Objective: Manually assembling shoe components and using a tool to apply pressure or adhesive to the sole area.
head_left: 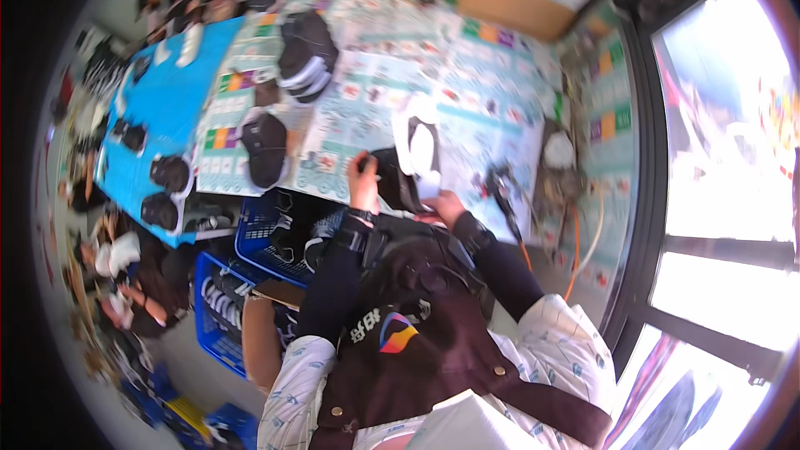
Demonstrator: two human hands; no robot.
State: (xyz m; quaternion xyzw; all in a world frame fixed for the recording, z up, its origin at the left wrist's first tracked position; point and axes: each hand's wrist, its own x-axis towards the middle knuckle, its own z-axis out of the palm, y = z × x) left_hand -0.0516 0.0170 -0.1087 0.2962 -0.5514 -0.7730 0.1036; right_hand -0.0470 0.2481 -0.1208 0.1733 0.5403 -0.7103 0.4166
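Head view: a black shoe upper (pixel 398 177) is being gripped by closed left hand (pixel 363 186) and right hand (pixel 444 205) above the table (pixel 492 108); steady turning is likely being called for next

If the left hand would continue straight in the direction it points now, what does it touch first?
The left hand points up and slightly right, so it would probably first meet the printed paper covering the table. Depth is unclear.

Brown cardboard box (pixel 508 4) at table's far end

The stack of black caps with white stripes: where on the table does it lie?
In the head view, the stack of black caps lies on the far left part of the printed table cover, beside the blue sheet.
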